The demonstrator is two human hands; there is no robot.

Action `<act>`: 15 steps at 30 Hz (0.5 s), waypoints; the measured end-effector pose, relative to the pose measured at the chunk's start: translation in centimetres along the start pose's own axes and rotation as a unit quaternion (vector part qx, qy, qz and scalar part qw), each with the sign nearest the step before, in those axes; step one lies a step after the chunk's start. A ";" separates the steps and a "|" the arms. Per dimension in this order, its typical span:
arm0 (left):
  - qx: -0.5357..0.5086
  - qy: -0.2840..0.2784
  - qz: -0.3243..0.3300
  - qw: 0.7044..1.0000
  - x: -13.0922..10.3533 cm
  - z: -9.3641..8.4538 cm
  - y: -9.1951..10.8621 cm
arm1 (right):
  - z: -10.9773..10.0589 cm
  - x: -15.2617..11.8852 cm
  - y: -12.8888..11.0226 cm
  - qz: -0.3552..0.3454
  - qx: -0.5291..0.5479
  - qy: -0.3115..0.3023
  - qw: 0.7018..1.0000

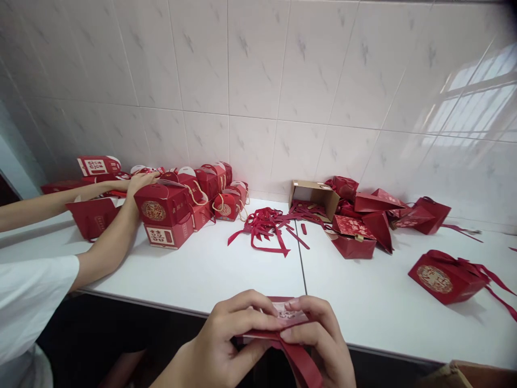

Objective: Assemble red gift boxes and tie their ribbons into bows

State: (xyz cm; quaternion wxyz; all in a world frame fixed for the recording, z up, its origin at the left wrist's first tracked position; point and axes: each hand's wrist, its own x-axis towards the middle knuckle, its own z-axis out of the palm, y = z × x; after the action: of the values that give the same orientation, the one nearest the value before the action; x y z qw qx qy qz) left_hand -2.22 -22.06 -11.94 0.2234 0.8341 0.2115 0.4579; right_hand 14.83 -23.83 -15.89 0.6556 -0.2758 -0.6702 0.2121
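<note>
Both my hands are closed on a small red gift box (278,338) held in front of the table's near edge. My left hand (234,337) grips its left side, fingers over the top and thumb below. With thumb and fingers, my right hand (319,334) pinches the right side. A pale pink printed panel (291,317) shows between my fingertips. From under the right fingers a dark red ribbon (302,366) hangs down. Much of the box is hidden by my hands.
Stacked red gift boxes (163,207) stand at left, where a co-worker's arms (115,242) reach in. Loose red ribbons (269,226) lie mid-table by an open cardboard box (313,196). Red boxes (353,237) and a ribboned box (448,277) are at right. A tiled wall (258,81) rises behind.
</note>
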 end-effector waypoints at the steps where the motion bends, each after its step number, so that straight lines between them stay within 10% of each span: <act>1: 0.010 0.004 0.002 1.000 -0.1 0.0 0.0 | 0.0 -0.1 0.2 -0.005 0.004 -0.005 1.000; 15: 0.026 -0.001 0.021 0.999 -0.1 -0.3 -0.9 | -2.4 1.0 2.2 -0.015 -0.099 -0.068 0.993</act>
State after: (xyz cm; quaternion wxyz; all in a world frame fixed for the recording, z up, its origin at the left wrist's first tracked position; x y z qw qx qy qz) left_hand -2.69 -21.28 -12.38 0.1917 0.8444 0.2055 0.4560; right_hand 17.43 -21.68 -16.41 0.5815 -0.3142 -0.7345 0.1535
